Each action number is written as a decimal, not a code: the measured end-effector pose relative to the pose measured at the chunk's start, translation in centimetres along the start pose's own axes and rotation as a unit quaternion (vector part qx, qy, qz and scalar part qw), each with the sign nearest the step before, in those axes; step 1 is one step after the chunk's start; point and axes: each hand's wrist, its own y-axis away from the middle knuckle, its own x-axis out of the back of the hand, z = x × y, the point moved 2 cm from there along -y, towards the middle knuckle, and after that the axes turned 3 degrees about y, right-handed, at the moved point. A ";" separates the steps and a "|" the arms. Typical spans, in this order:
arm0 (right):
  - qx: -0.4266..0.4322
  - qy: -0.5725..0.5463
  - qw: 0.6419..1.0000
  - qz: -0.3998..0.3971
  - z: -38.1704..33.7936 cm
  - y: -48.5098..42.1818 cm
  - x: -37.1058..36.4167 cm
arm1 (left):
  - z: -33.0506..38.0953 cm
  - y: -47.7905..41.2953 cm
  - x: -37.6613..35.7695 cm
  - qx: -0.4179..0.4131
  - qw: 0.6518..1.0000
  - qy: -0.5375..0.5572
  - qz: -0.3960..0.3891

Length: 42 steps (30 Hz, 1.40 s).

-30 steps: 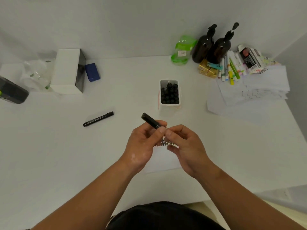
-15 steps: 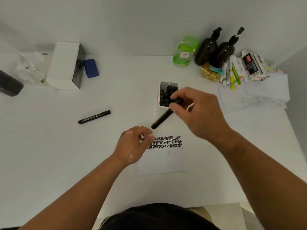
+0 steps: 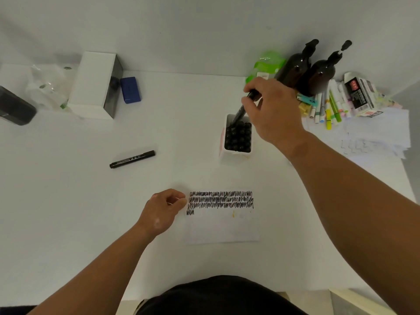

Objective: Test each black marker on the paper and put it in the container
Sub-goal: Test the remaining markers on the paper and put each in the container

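Many black capped markers (image 3: 238, 138) stand in a white plastic container (image 3: 223, 142). The right hand (image 3: 272, 112), behind the container, holds a slim black marker (image 3: 239, 112) whose low end dips into its back part. In front of the container lies a white paper sheet (image 3: 222, 226), the left hand (image 3: 162, 211) at its left edge. Left of the container lies a loose black marker (image 3: 132, 159). Two brown pump bottles (image 3: 320, 75) stand behind it.
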 end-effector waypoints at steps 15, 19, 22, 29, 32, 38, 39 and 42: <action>-0.038 0.092 0.987 -0.125 1.0 0.0 -4.9 | -1.6 -2.1 1.7 0.089 0.991 0.097 0.012; -0.039 0.085 0.989 -0.119 1.4 0.3 -5.8 | -2.0 -3.0 2.6 0.084 0.993 0.084 0.019; -0.016 0.128 0.983 -0.132 1.3 0.9 -6.1 | -2.4 -3.7 3.5 0.076 0.995 0.060 0.029; -0.053 0.133 0.985 -0.096 0.9 0.7 -6.7 | -1.9 -6.8 7.9 -0.085 0.958 -0.221 0.159; -0.048 0.146 0.981 -0.115 0.8 0.6 -6.7 | -1.8 -8.5 10.2 -0.124 0.919 -0.315 0.203; -0.057 0.072 0.994 -0.067 0.6 2.5 -5.0 | -2.3 -11.6 11.6 -0.075 0.876 -0.449 0.158; -0.061 0.054 0.995 -0.051 0.4 3.1 -4.7 | -2.5 -11.7 11.4 -0.069 0.873 -0.458 0.152; -0.065 0.004 0.998 -0.008 -0.6 5.8 -3.8 | -3.0 -11.0 10.3 -0.064 0.876 -0.452 0.155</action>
